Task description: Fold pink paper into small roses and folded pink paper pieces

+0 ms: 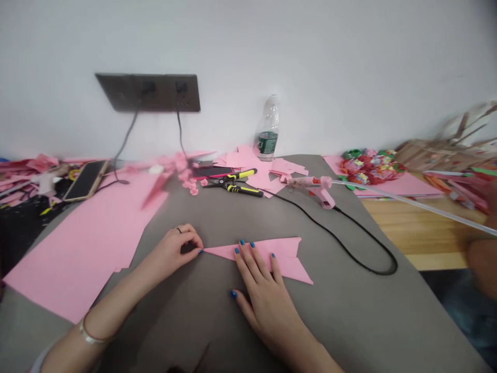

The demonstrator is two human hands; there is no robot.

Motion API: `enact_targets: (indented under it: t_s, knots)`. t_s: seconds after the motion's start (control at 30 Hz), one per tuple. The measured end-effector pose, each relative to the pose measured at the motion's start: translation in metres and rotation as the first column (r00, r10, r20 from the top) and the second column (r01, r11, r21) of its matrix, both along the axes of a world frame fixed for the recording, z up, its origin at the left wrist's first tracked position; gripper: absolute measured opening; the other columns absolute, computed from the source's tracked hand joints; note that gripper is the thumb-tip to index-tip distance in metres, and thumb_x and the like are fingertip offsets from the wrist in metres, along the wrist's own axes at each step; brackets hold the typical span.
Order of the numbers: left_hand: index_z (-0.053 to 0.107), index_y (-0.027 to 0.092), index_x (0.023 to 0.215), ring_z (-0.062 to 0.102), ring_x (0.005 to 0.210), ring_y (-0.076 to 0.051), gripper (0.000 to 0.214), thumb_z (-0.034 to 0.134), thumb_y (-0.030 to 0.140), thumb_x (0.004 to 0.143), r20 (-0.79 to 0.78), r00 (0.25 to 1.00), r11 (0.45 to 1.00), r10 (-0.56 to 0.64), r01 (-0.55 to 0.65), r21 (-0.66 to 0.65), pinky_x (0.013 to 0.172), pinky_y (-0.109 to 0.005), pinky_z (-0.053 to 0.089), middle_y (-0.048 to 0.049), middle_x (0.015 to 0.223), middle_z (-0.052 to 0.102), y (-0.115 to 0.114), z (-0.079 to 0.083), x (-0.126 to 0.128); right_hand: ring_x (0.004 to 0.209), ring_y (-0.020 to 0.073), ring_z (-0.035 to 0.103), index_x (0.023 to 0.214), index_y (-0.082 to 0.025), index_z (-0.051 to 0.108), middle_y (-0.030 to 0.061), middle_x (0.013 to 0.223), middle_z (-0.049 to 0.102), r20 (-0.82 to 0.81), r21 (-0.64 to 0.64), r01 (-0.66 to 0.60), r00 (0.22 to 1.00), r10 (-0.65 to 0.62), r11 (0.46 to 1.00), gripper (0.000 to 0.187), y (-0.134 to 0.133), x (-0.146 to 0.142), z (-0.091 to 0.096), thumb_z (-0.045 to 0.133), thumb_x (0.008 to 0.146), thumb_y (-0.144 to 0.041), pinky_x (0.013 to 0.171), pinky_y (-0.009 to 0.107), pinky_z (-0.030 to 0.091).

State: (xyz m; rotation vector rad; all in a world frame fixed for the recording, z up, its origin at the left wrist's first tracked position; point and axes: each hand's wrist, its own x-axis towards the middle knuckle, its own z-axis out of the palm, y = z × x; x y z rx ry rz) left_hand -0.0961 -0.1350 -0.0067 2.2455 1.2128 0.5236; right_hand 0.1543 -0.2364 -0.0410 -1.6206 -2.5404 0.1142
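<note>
A folded piece of pink paper lies on the grey table, its narrow point toward the left and its wide, notched end toward the right. My left hand pinches the pointed tip between thumb and fingers. Across the middle of the folded paper my right hand rests flat, fingers stretched out and thumb apart on the table side. Part of the paper is hidden under those fingers.
Large pink sheets and a phone lie left. Behind are yellow-and-black pliers, a plastic bottle and pink scraps. A pink glue gun trails a black cord. Colourful paper flowers sit right, near another person's arm.
</note>
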Motion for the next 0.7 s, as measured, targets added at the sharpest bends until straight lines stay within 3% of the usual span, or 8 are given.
enact_targets:
  t_s: [0.23,0.43,0.6,0.7]
  knots:
    - [0.066,0.021,0.083,0.059,0.083,-0.016,0.021,0.051,0.017,0.096,-0.112,0.983,0.961,-0.143,0.165,0.223,0.076,-0.03,0.043,-0.0018,0.088,0.062,0.002,0.006,-0.002,0.153,0.032,0.022,0.159,-0.014,0.027,0.0083,0.166,0.017,0.002,-0.029,-0.003,1.0,0.003,1.0,0.068,0.001,0.0,0.005,0.046,0.094,-0.023,0.114,0.063,0.033]
    - [0.066,0.021,0.085,0.058,0.079,-0.016,0.021,0.051,0.016,0.098,-0.255,0.948,0.915,-0.191,0.266,0.305,0.075,-0.031,0.04,-0.0012,0.088,0.065,0.006,0.006,-0.004,0.153,0.0327,0.023,0.158,-0.014,0.029,0.0084,0.166,0.017,0.011,-0.059,-0.002,1.0,0.003,0.998,0.068,0.001,0.0,0.007,0.048,0.094,-0.023,0.114,0.064,0.033]
    - [0.069,0.023,0.099,0.06,0.08,-0.018,0.023,0.048,0.013,0.1,-0.31,0.928,0.781,-0.206,0.347,0.519,0.075,-0.033,0.043,-0.0018,0.089,0.07,-0.001,-0.005,-0.018,0.153,0.0329,0.023,0.158,-0.013,0.029,0.0078,0.165,0.016,0.016,-0.066,-0.005,1.0,0.006,0.998,0.068,0.002,-0.001,0.01,0.048,0.093,-0.022,0.114,0.064,0.033]
    - [0.068,0.023,0.112,0.065,0.093,-0.02,0.025,0.051,0.011,0.098,-0.28,0.951,0.754,-0.129,0.278,0.595,0.084,-0.035,0.047,-0.0042,0.1,0.073,-0.014,-0.01,-0.023,0.152,0.0338,0.024,0.158,-0.011,0.029,0.0085,0.165,0.016,0.014,-0.06,-0.007,1.0,0.007,0.998,0.069,0.002,-0.001,0.01,0.048,0.093,-0.022,0.114,0.066,0.034]
